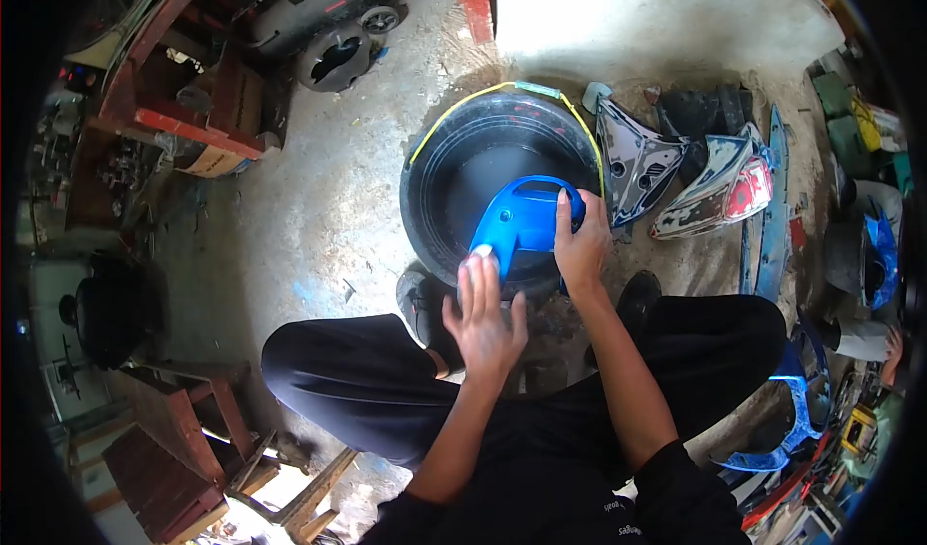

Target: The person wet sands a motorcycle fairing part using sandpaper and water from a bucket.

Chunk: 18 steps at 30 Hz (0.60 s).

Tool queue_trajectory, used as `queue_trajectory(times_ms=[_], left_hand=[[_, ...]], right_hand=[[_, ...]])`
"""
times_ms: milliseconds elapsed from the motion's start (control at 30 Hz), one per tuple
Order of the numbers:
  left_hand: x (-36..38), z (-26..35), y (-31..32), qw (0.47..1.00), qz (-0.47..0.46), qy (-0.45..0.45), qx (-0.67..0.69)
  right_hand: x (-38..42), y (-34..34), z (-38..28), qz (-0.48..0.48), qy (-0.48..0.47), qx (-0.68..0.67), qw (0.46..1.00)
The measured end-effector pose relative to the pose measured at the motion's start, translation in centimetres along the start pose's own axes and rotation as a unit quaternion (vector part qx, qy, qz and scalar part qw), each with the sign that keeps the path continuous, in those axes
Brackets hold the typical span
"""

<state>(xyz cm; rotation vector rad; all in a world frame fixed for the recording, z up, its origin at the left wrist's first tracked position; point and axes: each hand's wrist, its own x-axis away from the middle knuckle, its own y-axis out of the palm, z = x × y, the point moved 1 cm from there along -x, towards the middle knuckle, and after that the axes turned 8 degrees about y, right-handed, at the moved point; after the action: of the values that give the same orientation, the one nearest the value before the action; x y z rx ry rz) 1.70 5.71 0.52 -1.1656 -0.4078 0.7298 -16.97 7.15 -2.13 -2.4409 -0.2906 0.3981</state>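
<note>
A glossy blue plastic motorcycle fairing panel (pixel 521 219), curved with an opening at its top, is held over a black bucket (pixel 417 219). My right hand (pixel 582 246) grips the panel's right side, the thumb lying along its upper edge. My left hand (pixel 483 323) rests its outstretched fingertips on the panel's lower left part, thumb spread away. A small pale patch shows at those fingertips; whether it is a thing or glare I cannot make out. The bucket, between my feet, has dark liquid at its bottom and a yellow handle (pixel 454 111) lying along its far rim.
Worn fairing pieces (pixel 719 188) lie on the concrete floor right of the bucket. A blue panel (pixel 801 410) is at lower right, near another person's hand (pixel 891 352). A red frame (pixel 183 120) stands at upper left, a wooden stool (pixel 183 429) at lower left.
</note>
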Motion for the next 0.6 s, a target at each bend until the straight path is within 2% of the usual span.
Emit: queue_trajectory(times_ms=[100, 200, 267, 333, 400, 467, 600], left_hand=[[-0.6, 0.0, 0.3, 0.999, 0.009, -0.021, 0.029], [-8.4, 1.3, 0.4, 0.997, 0.047, -0.009, 0.067], [-10.4, 2.2, 1.2, 0.997, 0.054, -0.003, 0.06], [-8.0, 2.6, 0.8, 0.995, 0.068, 0.005, 0.07], [-3.4, 2.6, 1.1, 0.998, 0.047, 0.0, 0.031], [-1.8, 2.8, 1.3, 1.0, 0.01, -0.007, 0.001], [-10.2, 2.8, 1.0, 0.988, 0.097, -0.009, 0.12]], right_hand=[[0.3, -0.2, 0.1, -0.002, -0.012, -0.021, 1.0], [0.1, -0.2, 0.1, -0.006, -0.003, -0.028, 1.0], [0.2, -0.4, 0.1, -0.014, 0.005, -0.011, 1.0], [0.0, -0.2, 0.0, -0.016, 0.011, -0.019, 1.0], [0.0, 0.0, -0.1, -0.001, -0.007, -0.022, 1.0], [0.2, -0.1, -0.1, 0.013, -0.011, -0.028, 0.999], [0.2, -0.2, 0.0, -0.013, 0.012, -0.028, 0.999]])
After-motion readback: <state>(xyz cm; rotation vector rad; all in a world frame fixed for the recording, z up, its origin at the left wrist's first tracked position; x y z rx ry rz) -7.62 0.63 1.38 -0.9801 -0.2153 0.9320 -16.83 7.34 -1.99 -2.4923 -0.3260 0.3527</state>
